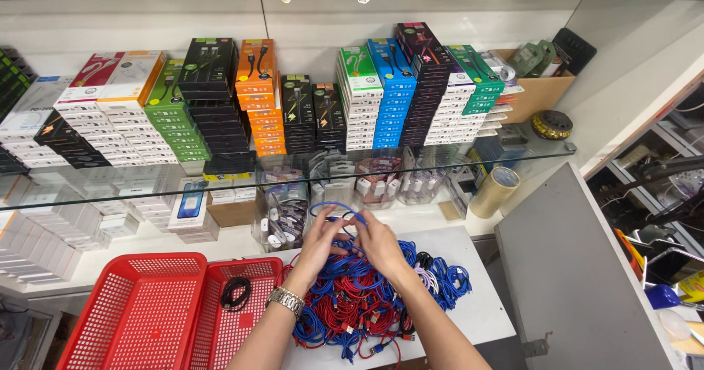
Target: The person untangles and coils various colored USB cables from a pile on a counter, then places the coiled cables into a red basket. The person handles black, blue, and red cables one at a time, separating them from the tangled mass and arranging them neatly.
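Note:
My left hand and my right hand meet above a heap of blue and red cables on the white counter. Both hands hold one blue cable, whose loop arcs up between my fingers. A metal watch sits on my left wrist. Two red plastic baskets stand to the left: the nearer basket holds one coiled black cable, and the far-left basket has nothing visible in it.
A glass shelf carries stacks of coloured cable boxes. Below it stand clear packets and white boxes. A tape roll and a cardboard box lie right. A grey panel stands beside the counter.

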